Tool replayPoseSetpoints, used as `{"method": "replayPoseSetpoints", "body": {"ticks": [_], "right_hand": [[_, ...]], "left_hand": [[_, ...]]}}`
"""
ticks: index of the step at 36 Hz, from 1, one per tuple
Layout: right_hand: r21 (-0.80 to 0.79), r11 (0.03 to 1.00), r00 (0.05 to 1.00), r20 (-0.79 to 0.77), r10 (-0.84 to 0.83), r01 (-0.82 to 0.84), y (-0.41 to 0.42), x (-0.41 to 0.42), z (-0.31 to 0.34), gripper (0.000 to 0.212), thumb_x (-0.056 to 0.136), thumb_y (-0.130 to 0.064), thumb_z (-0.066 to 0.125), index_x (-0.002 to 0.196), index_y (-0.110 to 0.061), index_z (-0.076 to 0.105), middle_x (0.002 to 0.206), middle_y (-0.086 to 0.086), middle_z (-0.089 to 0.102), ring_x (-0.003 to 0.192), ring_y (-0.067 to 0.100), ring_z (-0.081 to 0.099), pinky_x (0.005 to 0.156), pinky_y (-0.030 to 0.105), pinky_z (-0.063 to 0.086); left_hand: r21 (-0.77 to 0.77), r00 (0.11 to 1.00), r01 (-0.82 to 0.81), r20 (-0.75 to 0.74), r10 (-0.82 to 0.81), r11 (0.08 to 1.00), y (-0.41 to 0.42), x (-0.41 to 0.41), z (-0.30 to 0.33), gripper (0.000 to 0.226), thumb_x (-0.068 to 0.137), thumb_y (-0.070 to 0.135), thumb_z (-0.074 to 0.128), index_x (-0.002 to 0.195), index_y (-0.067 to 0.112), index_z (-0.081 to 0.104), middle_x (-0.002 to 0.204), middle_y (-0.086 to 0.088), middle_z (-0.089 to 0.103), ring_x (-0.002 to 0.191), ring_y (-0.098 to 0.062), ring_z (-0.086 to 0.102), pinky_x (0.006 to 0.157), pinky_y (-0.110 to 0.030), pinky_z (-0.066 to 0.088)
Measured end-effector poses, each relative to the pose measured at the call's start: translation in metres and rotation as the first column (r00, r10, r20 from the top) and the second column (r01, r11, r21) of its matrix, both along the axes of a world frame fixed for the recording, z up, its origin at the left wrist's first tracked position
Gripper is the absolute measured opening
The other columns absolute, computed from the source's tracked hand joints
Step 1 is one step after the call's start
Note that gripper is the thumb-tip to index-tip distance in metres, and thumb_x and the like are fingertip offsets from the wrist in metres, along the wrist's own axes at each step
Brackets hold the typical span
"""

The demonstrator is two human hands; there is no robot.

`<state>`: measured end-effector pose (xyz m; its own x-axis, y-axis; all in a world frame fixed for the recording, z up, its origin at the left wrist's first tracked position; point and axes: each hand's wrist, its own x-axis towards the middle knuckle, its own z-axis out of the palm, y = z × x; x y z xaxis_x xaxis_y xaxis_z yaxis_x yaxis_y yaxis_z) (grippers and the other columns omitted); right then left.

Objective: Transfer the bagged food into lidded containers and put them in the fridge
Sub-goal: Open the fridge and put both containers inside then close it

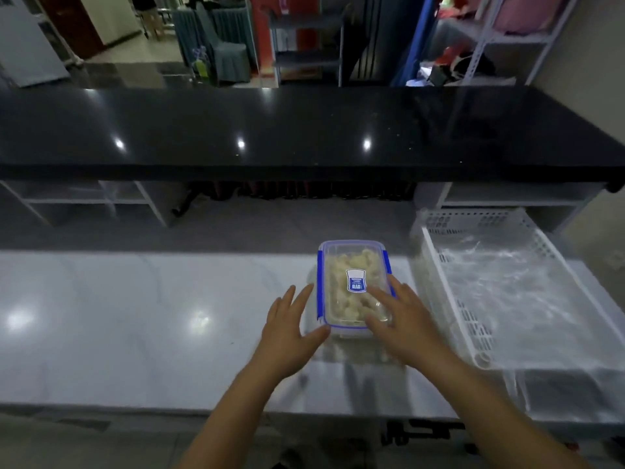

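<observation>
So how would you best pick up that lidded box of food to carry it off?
Probably by its two long sides, one hand each. The container lies flat on the counter, long axis pointing away from the person, lid on. The left hand is already beside its left edge; the right hand rests over the right edge.

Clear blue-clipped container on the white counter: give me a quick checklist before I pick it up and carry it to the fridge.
1. Lid on the clear rectangular container with blue clips: ok, lid sits on top.
2. Pale food pieces inside, none spilled on the glossy white counter: ok.
3. All blue clips latched: cannot tell, too blurred.
4. Left hand beside the left edge, fingers straight, no grip yet: not ok.
5. Right hand lying over the lid's right side, not gripping: not ok.
6. White slotted plastic basket stands apart on the right: ok.
</observation>
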<state>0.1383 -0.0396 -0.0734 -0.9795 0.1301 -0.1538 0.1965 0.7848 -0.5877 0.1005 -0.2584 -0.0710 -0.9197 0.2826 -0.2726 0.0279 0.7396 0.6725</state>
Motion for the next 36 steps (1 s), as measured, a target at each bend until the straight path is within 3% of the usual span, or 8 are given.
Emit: {"method": "replayPoseSetpoints", "body": {"ticks": [4, 8, 14, 21, 23, 27, 30, 36], "right_hand": [[0.061, 0.998, 0.999, 0.046, -0.02, 0.018, -0.011, -0.006, -0.028, 0.067, 0.084, -0.07, 0.026, 0.146, -0.046, 0.036, 0.165, -0.007, 0.012, 0.153, 0.024, 0.006, 0.122, 0.044, 0.018], [0.082, 0.995, 0.997, 0.043, -0.067, 0.063, -0.022, 0.002, -0.036, 0.053, 0.097, -0.056, 0.042, 0.148, -0.047, 0.033, 0.165, -0.01, 0.01, 0.153, 0.022, 0.002, 0.123, 0.042, 0.016], [0.056, 0.984, 0.985, 0.002, -0.171, 0.171, -0.067, 0.032, -0.036, 0.067, 0.085, -0.073, 0.023, 0.146, -0.049, 0.036, 0.163, -0.016, 0.013, 0.152, 0.016, 0.007, 0.121, 0.041, 0.02], [-0.165, 0.926, 0.927, -0.105, -0.359, 0.339, -0.13, 0.069, -0.034, 0.05, 0.093, -0.041, 0.062, 0.14, -0.045, 0.046, 0.152, -0.03, 0.017, 0.141, -0.004, 0.018, 0.107, 0.016, 0.033], [-0.333, 0.819, 0.847, -0.099, -0.523, 0.467, -0.135, 0.072, -0.032, 0.062, 0.089, -0.032, 0.07, 0.145, -0.04, 0.043, 0.152, -0.026, 0.022, 0.134, -0.005, 0.031, 0.093, 0.008, 0.038], [-0.672, 0.341, 0.64, 0.259, -0.724, 0.658, -0.128, 0.067, -0.022, 0.059, 0.088, -0.019, 0.072, 0.141, -0.021, 0.048, 0.132, -0.01, 0.057, 0.108, 0.016, 0.063, 0.07, 0.026, 0.052], [-0.714, 0.221, 0.635, 0.385, -0.67, 0.665, -0.123, 0.063, -0.019, 0.031, 0.09, -0.013, 0.067, 0.121, -0.009, 0.065, 0.106, 0.009, 0.075, 0.087, 0.022, 0.072, 0.07, 0.037, 0.056], [-0.83, 0.063, 0.606, 0.35, -0.714, 0.554, -0.128, 0.082, 0.003, 0.033, 0.089, -0.01, 0.064, 0.122, -0.011, 0.063, 0.117, 0.013, 0.071, 0.104, 0.03, 0.069, 0.08, 0.039, 0.055]], "left_hand": [[0.061, 0.992, 0.087, 0.087, -0.092, 0.994, -0.005, -0.024, -0.007, 0.086, 0.085, 0.061, 0.064, 0.154, 0.044, 0.015, 0.166, 0.008, 0.01, 0.153, -0.02, 0.011, 0.118, -0.052, 0.03], [0.292, 0.976, 0.033, 0.196, -0.094, 0.956, -0.01, -0.035, -0.005, 0.078, 0.088, 0.047, 0.068, 0.152, 0.038, 0.025, 0.153, 0.011, 0.035, 0.14, -0.014, 0.036, 0.109, -0.043, 0.041], [0.48, 0.881, -0.192, 0.469, -0.065, 0.856, -0.027, -0.044, -0.023, 0.062, 0.085, 0.034, 0.076, 0.136, 0.042, 0.042, 0.141, 0.001, 0.056, 0.118, -0.022, 0.062, 0.091, -0.047, 0.058], [0.559, 0.844, -0.253, 0.526, -0.102, 0.789, -0.065, -0.018, -0.042, 0.065, 0.086, 0.022, 0.077, 0.14, 0.038, 0.046, 0.126, 0.006, 0.063, 0.108, -0.017, 0.067, 0.074, -0.036, 0.063], [0.546, 0.827, -0.257, 0.551, -0.111, 0.797, -0.072, -0.018, -0.043, 0.061, 0.085, 0.024, 0.078, 0.138, 0.034, 0.05, 0.126, 0.006, 0.064, 0.106, -0.016, 0.069, 0.074, -0.036, 0.063], [0.542, 0.804, -0.209, 0.569, -0.171, 0.814, -0.077, -0.023, -0.043, 0.045, 0.086, 0.028, 0.077, 0.128, 0.022, 0.063, 0.118, 0.005, 0.072, 0.097, -0.015, 0.073, 0.075, -0.036, 0.062], [0.568, 0.799, -0.212, 0.569, -0.193, 0.796, -0.075, -0.024, -0.04, 0.038, 0.089, 0.022, 0.073, 0.125, 0.02, 0.064, 0.11, 0.006, 0.074, 0.093, -0.013, 0.074, 0.072, -0.032, 0.061], [0.64, 0.81, -0.138, 0.513, -0.285, 0.756, -0.069, -0.024, -0.018, 0.034, 0.09, 0.025, 0.071, 0.123, 0.027, 0.063, 0.105, 0.012, 0.075, 0.095, -0.011, 0.074, 0.068, -0.028, 0.059]]}}
